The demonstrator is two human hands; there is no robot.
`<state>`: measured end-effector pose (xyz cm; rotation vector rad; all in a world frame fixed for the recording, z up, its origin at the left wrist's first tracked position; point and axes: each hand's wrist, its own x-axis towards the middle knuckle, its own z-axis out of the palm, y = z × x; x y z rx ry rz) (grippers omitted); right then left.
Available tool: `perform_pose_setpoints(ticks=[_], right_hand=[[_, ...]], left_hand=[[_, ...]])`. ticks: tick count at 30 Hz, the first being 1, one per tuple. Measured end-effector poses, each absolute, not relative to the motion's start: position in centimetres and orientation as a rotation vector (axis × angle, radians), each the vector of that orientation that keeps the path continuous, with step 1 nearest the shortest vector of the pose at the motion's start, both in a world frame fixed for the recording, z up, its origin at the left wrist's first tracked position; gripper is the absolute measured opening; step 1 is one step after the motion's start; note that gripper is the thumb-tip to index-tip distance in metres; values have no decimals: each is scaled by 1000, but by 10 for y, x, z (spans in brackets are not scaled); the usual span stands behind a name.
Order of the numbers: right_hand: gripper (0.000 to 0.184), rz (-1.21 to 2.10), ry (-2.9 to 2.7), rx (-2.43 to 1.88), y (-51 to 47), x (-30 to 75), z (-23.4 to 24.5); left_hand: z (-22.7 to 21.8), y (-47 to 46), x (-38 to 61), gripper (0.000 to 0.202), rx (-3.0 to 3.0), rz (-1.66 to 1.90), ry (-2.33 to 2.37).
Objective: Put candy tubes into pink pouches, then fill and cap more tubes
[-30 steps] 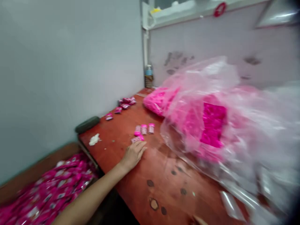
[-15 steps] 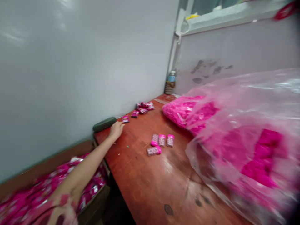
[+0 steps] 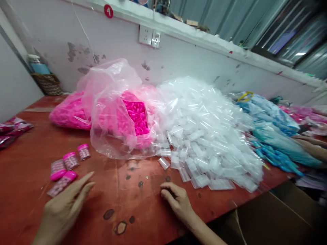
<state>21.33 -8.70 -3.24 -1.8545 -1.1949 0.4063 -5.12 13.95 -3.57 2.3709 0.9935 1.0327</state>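
Note:
My left hand (image 3: pixel 66 206) is over the left side of the red table, its thumb and forefinger stretched out and apart, holding nothing I can see. Beside its fingers is a group of small clear jars with pink lids (image 3: pixel 71 161), some lying on their sides. My right hand (image 3: pixel 177 200) is low over the table's front part, fingers loosely curled with a gap to the thumb. Nothing shows between them. Beyond that hand spreads a large heap of clear plastic tubes (image 3: pixel 204 136). Left of the heap, a clear bag (image 3: pixel 112 102) holds many bright pink lids (image 3: pixel 139 117).
Dark pink packets (image 3: pixel 15 129) lie at the left edge. A bottle in a woven holder (image 3: pixel 48 83) stands in the back corner. Blue bagged items (image 3: pixel 273 119) fill the right side, where another person's arm (image 3: pixel 311 146) reaches in. The wall carries a socket (image 3: pixel 146 35).
The view has swung right, bringing in the tube heap. My left hand has come from the packets by the far-left edge to beside the jars. My right hand has entered view.

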Motion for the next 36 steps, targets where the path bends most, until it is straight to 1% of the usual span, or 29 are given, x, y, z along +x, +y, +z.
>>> perform_pose_setpoints(ticks=[2,5,9,12,18,20,23,26,36], right_hand=[[18,293,-1155,-1897,-96,230,-27],[20,127,-1179,-1987,-99,267,-15],[20,27,-1307,-2063,-92,301,-2],[20,14,-1362,-2055,-103,299,-2],[28,-168,-1468,-2058,-177,251,-27],[28,-210,-1541,-2081,-193,236,-39],[25,-368,-1533,-2083,-198,225,-57],[26,-499,-1431,-2124,-191,223,-68],[30,-477,-1432,-2205,-188,221,-70]], left_hand=[[-19,109,-19,30,2425,1017,785],[-11,77,16,23,2425,1073,570],[-18,47,40,23,2391,935,486],[-25,27,50,24,2370,834,497],[-47,-1,62,22,2317,694,424],[-55,-6,63,23,2317,655,403],[-62,-8,63,24,2311,665,407],[-62,-6,63,24,2287,647,394],[-55,-4,64,32,2240,537,375]])
